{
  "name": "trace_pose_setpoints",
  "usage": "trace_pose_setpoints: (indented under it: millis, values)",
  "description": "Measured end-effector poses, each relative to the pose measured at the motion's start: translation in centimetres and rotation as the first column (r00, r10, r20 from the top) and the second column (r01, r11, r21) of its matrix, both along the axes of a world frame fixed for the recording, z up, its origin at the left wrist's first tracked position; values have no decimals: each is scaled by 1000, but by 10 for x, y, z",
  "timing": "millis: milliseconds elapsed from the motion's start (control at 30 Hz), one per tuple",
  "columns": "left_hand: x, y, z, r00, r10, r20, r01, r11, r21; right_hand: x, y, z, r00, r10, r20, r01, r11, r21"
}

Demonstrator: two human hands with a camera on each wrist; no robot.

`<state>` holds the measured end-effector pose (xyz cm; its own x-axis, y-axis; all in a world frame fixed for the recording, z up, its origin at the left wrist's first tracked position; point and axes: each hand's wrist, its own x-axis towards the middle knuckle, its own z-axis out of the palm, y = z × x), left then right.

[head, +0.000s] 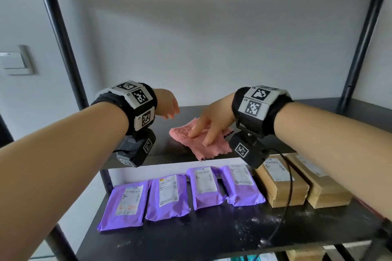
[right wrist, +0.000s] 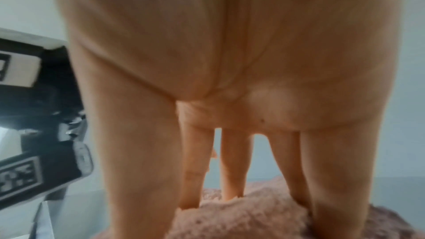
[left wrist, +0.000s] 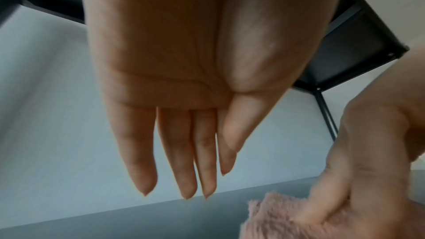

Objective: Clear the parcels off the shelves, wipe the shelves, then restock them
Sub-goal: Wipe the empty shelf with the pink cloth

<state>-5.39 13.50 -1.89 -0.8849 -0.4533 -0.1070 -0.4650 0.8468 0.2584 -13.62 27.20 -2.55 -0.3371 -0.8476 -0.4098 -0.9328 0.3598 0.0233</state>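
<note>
A pink fluffy cloth (head: 198,141) lies near the front edge of the black upper shelf (head: 297,104). My right hand (head: 209,125) presses down on the cloth with straight, spread fingers (right wrist: 232,163); the cloth (right wrist: 248,214) bunches under the fingertips. My left hand (head: 169,106) hovers just left of the cloth above the shelf, fingers (left wrist: 181,154) straight and together, holding nothing. The cloth (left wrist: 271,219) and the right hand (left wrist: 358,166) show at the lower right of the left wrist view.
On the lower shelf (head: 233,235) lie several purple mailer parcels (head: 167,197) in a row, with two brown cardboard boxes (head: 282,184) to their right. Black shelf posts (head: 63,48) stand at both sides and a shelf board is overhead. A wall switch (head: 14,61) is at the left.
</note>
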Motion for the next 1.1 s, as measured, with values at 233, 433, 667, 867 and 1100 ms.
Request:
trace_pose_setpoints:
  millis: [233,433,667,867,1100]
  values:
    - [-26,24,-9,992,-123,-14,123,992,19,-61,54,-3,950,-291,113,297,954,-49]
    - [-65,44,-2,989,-145,8,145,989,-31,-125,79,-1,878,-423,223,449,890,-76]
    - [-129,62,5,998,-67,-20,68,998,15,-210,93,8,883,-443,152,440,896,54]
    - [-162,70,1,1000,9,4,-9,999,32,-234,60,6,934,-357,-23,357,929,100]
    - [-172,70,-6,996,91,24,-92,995,40,-206,17,-3,992,40,-116,-31,996,81]
